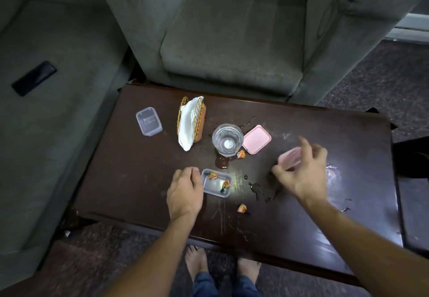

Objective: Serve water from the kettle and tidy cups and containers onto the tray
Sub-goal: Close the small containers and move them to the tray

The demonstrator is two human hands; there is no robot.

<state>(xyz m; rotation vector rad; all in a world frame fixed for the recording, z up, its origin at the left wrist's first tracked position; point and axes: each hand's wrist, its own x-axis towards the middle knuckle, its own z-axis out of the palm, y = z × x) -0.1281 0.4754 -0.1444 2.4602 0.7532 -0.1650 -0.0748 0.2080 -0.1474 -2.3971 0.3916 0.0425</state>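
The wrappers [213,175] are too small to read. My left hand [185,190] curls against the clear tub [217,191], grip unclear; my right hand [304,171] pinches a blurred pink tub [289,157], centre right.

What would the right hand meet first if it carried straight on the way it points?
Probably the pink lid lying flat on the table, with the glass just beyond it. The right hand is blurred and its height unclear, so it might pass above the lid.

Head cam, wide-angle, looks steeply down at table [130,180], close above; single view.
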